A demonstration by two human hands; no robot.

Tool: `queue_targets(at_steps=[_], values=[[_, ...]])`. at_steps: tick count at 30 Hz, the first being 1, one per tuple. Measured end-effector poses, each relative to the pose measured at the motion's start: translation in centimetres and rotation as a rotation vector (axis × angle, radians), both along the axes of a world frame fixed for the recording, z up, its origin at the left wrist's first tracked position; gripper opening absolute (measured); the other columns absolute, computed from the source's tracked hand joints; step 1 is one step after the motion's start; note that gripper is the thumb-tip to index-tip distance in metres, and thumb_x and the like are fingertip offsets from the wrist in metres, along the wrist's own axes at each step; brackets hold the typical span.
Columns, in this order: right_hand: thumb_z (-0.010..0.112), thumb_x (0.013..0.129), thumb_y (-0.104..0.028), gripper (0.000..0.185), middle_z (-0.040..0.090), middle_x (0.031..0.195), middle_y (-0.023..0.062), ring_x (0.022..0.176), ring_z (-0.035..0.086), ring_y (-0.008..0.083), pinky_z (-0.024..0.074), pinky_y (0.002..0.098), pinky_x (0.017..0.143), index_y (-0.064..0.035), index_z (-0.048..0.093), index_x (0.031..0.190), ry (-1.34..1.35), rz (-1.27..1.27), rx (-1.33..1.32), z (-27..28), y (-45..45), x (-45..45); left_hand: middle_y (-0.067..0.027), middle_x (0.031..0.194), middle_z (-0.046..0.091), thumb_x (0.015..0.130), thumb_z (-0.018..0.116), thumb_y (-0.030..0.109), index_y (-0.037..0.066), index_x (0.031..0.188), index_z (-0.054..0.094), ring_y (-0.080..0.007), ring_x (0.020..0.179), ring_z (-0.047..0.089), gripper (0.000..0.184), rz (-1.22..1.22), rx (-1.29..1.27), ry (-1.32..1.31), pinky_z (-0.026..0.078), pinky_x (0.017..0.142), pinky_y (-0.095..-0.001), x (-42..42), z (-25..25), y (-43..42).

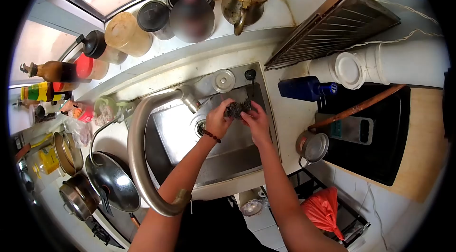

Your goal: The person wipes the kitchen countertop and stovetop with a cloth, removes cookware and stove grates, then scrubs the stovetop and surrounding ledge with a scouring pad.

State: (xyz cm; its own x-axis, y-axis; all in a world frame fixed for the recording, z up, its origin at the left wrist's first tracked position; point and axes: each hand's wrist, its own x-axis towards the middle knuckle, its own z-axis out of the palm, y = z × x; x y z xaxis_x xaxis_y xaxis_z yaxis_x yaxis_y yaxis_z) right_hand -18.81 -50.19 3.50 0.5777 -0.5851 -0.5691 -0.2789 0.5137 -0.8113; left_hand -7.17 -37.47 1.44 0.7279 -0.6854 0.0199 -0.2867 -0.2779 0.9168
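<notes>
My left hand [220, 120], with a dark bead bracelet [212, 135] at the wrist, pinches one side of a dark, stringy clump that looks like a steel wool scourer [236, 109]. On the clump's other side, my right hand [255, 120] grips it with thumb and fingers. Both hands are above the right part of the metal sink [228, 154]. Left of them, the drain [201, 128] shows in the sink floor. The curved tap [137, 142] arches toward me, its spout end [178, 203] over my left forearm. My fingers hide part of the clump.
Jars [128, 33] and a brass-coloured pot [244, 2] line the sill. A wok lid [113, 180] is on the left. On the right are a blue bottle [299, 89], a small metal pot [312, 147], a leaning rack [332, 28] and a red bag [323, 209].
</notes>
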Motion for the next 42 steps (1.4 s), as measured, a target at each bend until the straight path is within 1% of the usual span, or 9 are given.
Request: queue_targets(at_steps=[4,6,9,14,17,20,26,32,42], values=[[0.074,0.095,-0.008,0.055,0.071,0.118,0.0112,0.099,0.07,0.0175,0.0565,0.0319,0.083,-0.0052,0.051,0.146,-0.038,-0.081,0.161,-2.0,-1.0,0.0,-0.0117,0.11,0.076,0.081,0.082,0.002,0.015,0.136,0.06,-0.0289,0.09,0.075,0.061,0.021,-0.074,0.189,0.059,0.072,-0.0382,-0.5,-1.3,-0.1],[0.073,0.096,-0.008,0.052,0.071,0.118,0.0107,0.101,0.069,0.0175,0.0564,0.0322,0.085,-0.0056,0.053,0.144,-0.041,-0.061,0.173,-2.8,-1.6,-0.3,-0.0064,0.11,0.075,0.087,0.082,0.008,0.012,0.139,0.061,-0.016,0.081,0.071,0.056,-0.057,-0.052,0.77,0.057,0.064,-0.0309,-0.8,-1.8,0.4],[0.072,0.097,-0.01,0.046,0.07,0.119,0.0094,0.103,0.069,0.0173,0.0565,0.0325,0.088,-0.0057,0.057,0.14,-0.012,-0.049,0.203,-1.9,-2.0,0.1,-0.004,0.106,0.072,0.095,0.078,0.014,0.01,0.138,0.062,-0.0092,0.075,0.064,0.047,-0.127,-0.104,0.915,0.052,0.058,-0.0254,-0.5,-1.2,0.4],[0.071,0.098,-0.008,0.038,0.072,0.116,0.0088,0.102,0.07,0.0174,0.0587,0.0326,0.086,0.0005,0.061,0.133,-0.139,-0.084,0.163,-3.0,-2.2,0.0,-0.0061,0.098,0.07,0.1,0.072,0.018,0.01,0.145,0.057,-0.0137,0.073,0.066,0.048,0.01,-0.136,1.149,0.053,0.058,-0.0287,-1.0,-2.0,-0.9],[0.07,0.1,-0.016,0.029,0.075,0.111,0.0113,0.101,0.072,0.0183,0.0576,0.0337,0.085,0.0002,0.067,0.125,0.065,0.144,-0.099,-1.7,-5.3,0.5,-0.0067,0.093,0.068,0.101,0.07,0.015,0.009,0.145,0.054,-0.0166,0.074,0.066,0.048,0.138,-0.165,1.257,0.055,0.063,-0.0305,-0.5,-2.7,-0.9],[0.07,0.1,-0.022,0.028,0.077,0.107,0.0128,0.096,0.073,0.0177,0.0555,0.0325,0.083,-0.0015,0.072,0.12,0.404,0.338,-0.711,2.0,-8.1,2.8,-0.0077,0.092,0.067,0.1,0.068,0.012,0.007,0.141,0.055,-0.0182,0.073,0.066,0.043,0.175,-0.149,1.358,0.056,0.064,-0.0326,0.0,-5.3,-0.9],[0.063,0.102,-0.018,0.022,0.074,0.091,0.0196,0.084,0.073,0.0377,0.0563,0.0389,0.079,-0.0001,0.073,0.111,-0.102,0.36,-1.232,4.9,-9.7,13.2,-0.0098,0.091,0.067,0.101,0.06,0.009,0.006,0.13,0.059,-0.0202,0.072,0.065,0.029,0.158,-0.185,1.403,0.055,0.062,-0.0351,-0.6,-7.9,-2.7],[0.062,0.101,-0.026,0.028,0.071,0.091,0.0239,0.088,0.067,0.0466,0.0537,0.0512,0.081,-0.0006,0.073,0.098,0.134,0.656,-1.071,0.8,-13.0,17.4,-0.0109,0.091,0.068,0.1,0.057,0.007,0.007,0.127,0.06,-0.0214,0.07,0.065,0.027,0.134,-0.213,1.427,0.055,0.062,-0.0355,-1.1,-7.8,-5.1],[0.061,0.101,-0.028,0.028,0.072,0.091,0.021,0.086,0.067,0.0446,0.0545,0.0534,0.078,-0.0036,0.068,0.09,0.17,0.487,-1.336,-2.9,-12.2,17.0,-0.0106,0.098,0.068,0.103,0.057,0.011,0.007,0.135,0.059,-0.0221,0.078,0.068,0.032,0.159,-0.15,1.487,0.056,0.064,-0.0349,-1.3,-6.9,-5.8]])
